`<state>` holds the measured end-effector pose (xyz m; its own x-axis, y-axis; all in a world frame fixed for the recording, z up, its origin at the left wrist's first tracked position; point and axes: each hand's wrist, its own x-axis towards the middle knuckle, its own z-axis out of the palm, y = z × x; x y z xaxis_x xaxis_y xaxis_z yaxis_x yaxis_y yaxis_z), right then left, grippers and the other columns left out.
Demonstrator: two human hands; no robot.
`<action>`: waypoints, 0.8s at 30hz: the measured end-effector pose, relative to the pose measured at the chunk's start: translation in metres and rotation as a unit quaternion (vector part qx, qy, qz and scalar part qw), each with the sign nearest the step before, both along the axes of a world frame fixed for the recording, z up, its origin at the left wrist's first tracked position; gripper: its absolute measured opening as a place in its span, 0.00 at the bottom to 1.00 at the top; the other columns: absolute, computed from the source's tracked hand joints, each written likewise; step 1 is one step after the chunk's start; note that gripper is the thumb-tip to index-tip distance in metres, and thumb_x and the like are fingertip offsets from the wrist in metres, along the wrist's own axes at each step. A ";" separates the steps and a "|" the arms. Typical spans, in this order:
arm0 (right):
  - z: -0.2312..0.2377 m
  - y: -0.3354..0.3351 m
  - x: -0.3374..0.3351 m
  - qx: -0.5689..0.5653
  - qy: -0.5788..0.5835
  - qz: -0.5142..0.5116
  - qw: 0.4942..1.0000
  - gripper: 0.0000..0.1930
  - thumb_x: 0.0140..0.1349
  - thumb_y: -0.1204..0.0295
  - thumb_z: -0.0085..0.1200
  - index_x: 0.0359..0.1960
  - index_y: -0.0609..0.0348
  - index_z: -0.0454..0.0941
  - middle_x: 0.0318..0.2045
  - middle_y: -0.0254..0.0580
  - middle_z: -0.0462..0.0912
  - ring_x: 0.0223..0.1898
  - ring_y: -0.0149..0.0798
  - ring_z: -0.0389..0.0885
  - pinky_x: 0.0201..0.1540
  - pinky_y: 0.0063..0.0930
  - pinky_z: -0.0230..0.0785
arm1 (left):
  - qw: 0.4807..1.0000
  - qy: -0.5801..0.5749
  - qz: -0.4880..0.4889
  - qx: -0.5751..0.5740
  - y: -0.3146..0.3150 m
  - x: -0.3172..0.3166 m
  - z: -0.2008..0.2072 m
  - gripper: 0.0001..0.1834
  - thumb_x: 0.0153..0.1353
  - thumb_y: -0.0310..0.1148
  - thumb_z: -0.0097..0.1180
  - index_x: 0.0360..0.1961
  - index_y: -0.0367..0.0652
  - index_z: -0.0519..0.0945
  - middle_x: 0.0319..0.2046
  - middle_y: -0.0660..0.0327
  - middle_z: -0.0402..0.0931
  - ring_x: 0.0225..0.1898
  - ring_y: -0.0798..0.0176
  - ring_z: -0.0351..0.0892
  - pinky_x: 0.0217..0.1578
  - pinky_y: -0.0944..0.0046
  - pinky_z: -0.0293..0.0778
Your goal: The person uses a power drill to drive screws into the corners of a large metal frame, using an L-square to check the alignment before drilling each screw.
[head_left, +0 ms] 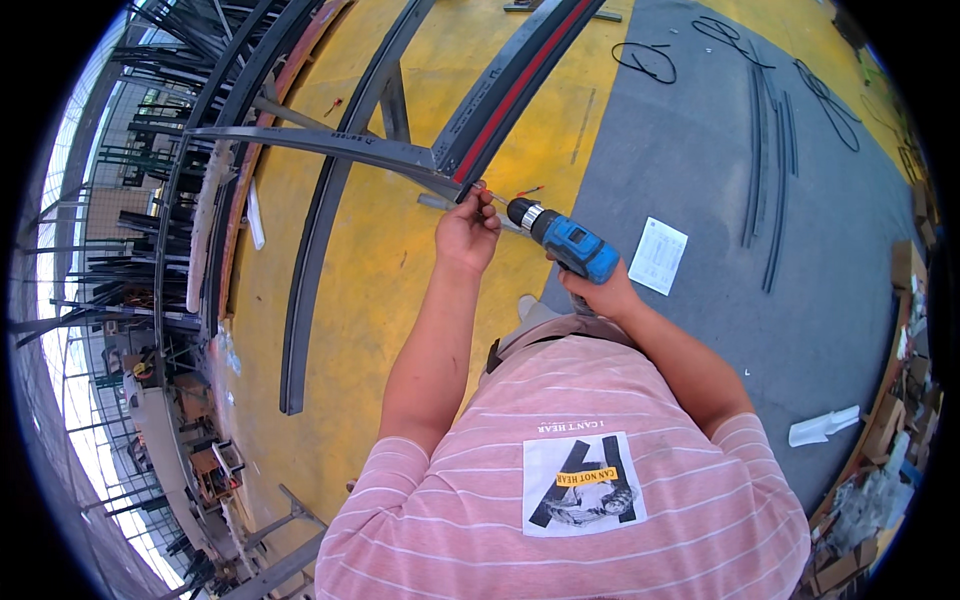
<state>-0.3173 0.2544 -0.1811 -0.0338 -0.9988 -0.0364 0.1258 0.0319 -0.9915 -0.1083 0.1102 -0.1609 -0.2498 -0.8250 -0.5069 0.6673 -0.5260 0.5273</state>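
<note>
My right hand [606, 292] is wrapped round the grip of a blue and black cordless drill [578, 250]. The drill's bit points up and left at the corner end of a dark metal frame [390, 152] with a red strip [520, 92] along one bar. My left hand [468, 232] is at that same corner, its fingers pinched close to the bit's tip. Whatever those fingers hold is too small to make out. Bit and frame end meet, or nearly so, beside the fingertips.
Long dark profiles [318, 270] run over the yellow floor at the left, beside racks of bars [150, 225]. A white paper sheet [658, 256], loose strips [757, 150] and coiled black cords [645, 62] lie on the grey floor. Cardboard boxes [905, 265] line the right edge.
</note>
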 end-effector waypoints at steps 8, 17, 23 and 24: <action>0.001 -0.003 -0.005 0.008 -0.012 0.041 0.999 0.20 0.59 0.77 0.58 0.55 0.58 0.80 0.45 0.34 0.86 0.44 0.28 0.80 0.50 0.26 0.73 | 0.993 -0.117 -0.006 0.003 0.009 0.001 0.005 0.10 0.72 0.31 0.49 0.49 0.40 0.78 0.32 0.65 0.74 0.29 0.69 0.70 0.30 0.69 0.67; 0.006 -0.010 -0.008 0.053 -0.018 0.028 0.998 0.17 0.57 0.75 0.64 0.50 0.59 0.82 0.42 0.35 0.86 0.43 0.28 0.81 0.50 0.27 0.74 | 0.630 -0.673 0.098 -0.375 -0.036 0.041 0.114 0.10 0.69 0.31 0.50 0.41 0.38 0.81 0.30 0.62 0.77 0.34 0.60 0.79 0.38 0.57 0.74; 0.009 0.002 -0.013 0.084 0.038 0.038 0.995 0.15 0.56 0.72 0.67 0.44 0.61 0.81 0.36 0.36 0.85 0.36 0.29 0.80 0.44 0.29 0.74 | 0.325 -0.746 -0.308 -0.493 -0.105 0.006 0.145 0.28 0.73 0.51 0.40 0.39 0.40 0.85 0.36 0.46 0.82 0.41 0.41 0.80 0.46 0.49 0.73; 0.012 0.000 -0.016 0.072 0.041 0.048 0.995 0.15 0.56 0.72 0.66 0.44 0.61 0.81 0.35 0.37 0.85 0.36 0.30 0.80 0.43 0.29 0.74 | 0.357 -0.751 -0.339 -0.440 -0.103 -0.001 0.147 0.31 0.74 0.54 0.37 0.39 0.39 0.85 0.36 0.46 0.83 0.41 0.40 0.80 0.47 0.48 0.72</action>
<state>-0.3337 0.2541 -0.1688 0.0521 -0.9821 -0.1811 0.0352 0.1830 -0.9825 -0.1093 0.0070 -0.0143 -0.5349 -0.8381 -0.1073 -0.8392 0.5123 0.1824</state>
